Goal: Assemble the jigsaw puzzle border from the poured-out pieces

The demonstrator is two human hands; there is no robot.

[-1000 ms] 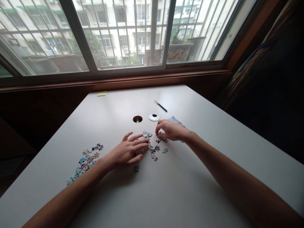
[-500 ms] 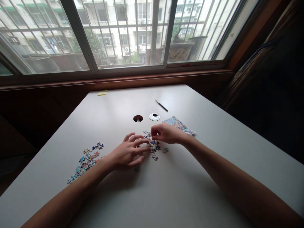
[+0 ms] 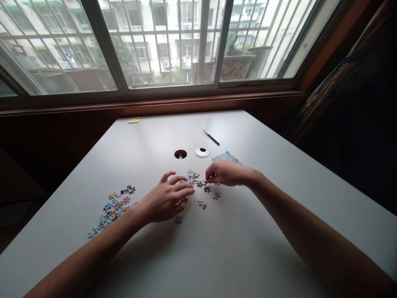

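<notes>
Small coloured puzzle pieces (image 3: 198, 184) lie scattered in the middle of a white table (image 3: 217, 248). My left hand (image 3: 167, 198) rests flat on the table just left of them, fingers stretched out towards the pieces. My right hand (image 3: 225, 173) hovers at the right side of the cluster with its fingertips pinched together over a piece; what they hold is too small to make out. A colourful printed sheet (image 3: 226, 157) lies partly hidden behind my right hand. A single piece (image 3: 178, 219) sits below my left hand.
A second pile of puzzle pieces (image 3: 111, 209) lies at the left of the table. Farther back are a round cable hole (image 3: 180, 154), a white grommet cap (image 3: 202, 152), a dark pen (image 3: 211, 138) and a yellow note (image 3: 133, 121). A barred window runs behind.
My right hand slid left into the cluster half a second ago, then drew back to the right, covering more of the printed sheet. My left hand barely moved.
</notes>
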